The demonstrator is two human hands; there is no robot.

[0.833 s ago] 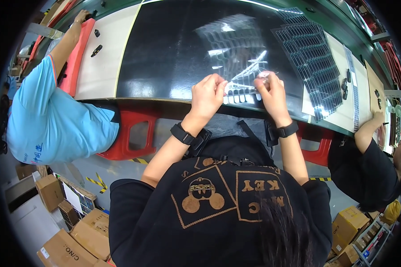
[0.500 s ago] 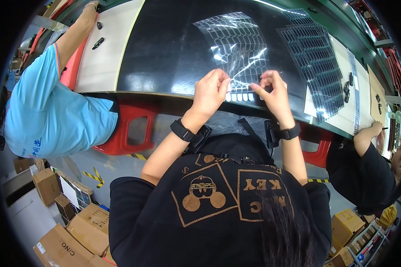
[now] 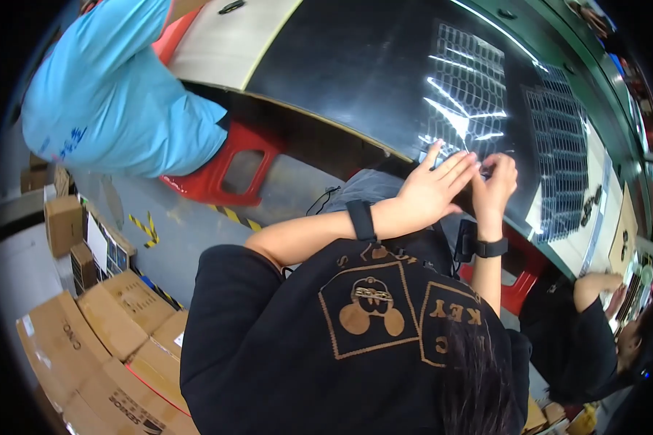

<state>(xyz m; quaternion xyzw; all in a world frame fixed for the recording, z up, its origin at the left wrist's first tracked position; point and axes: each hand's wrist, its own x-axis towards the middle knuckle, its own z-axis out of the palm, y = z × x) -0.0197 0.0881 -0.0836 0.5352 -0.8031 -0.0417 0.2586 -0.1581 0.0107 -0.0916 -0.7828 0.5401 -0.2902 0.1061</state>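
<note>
1. At the near edge of the glossy black counter (image 3: 355, 65), the left hand (image 3: 434, 190) and the right hand (image 3: 496, 183) meet side by side, almost touching.
2. Under their fingertips lies a clear gridded sheet (image 3: 466, 94), flat on the counter and running away from the hands toward its far side; its near edge is where the fingers are.
3. The left hand is spread, fingers straight and fanned over the sheet's near edge; whether it presses or grips cannot be told.
4. The right hand is curled, fingertips pinched at the same edge; what it pinches is too small to tell.
5. Both wrists carry black wristbands (image 3: 360, 220).
6. A second gridded sheet (image 3: 562, 167) lies just to the right of the first, apart from the hands.
7. Small black parts (image 3: 592, 204) rest on a pale board further right.
8. To the left, a person in a light blue shirt (image 3: 116, 94) leans at the counter over a red stool (image 3: 228, 165).
9. To the right, another person in black (image 3: 595, 341) works at the counter.
10. Brown cardboard boxes (image 3: 101, 341) are stacked on the floor at lower left.
</note>
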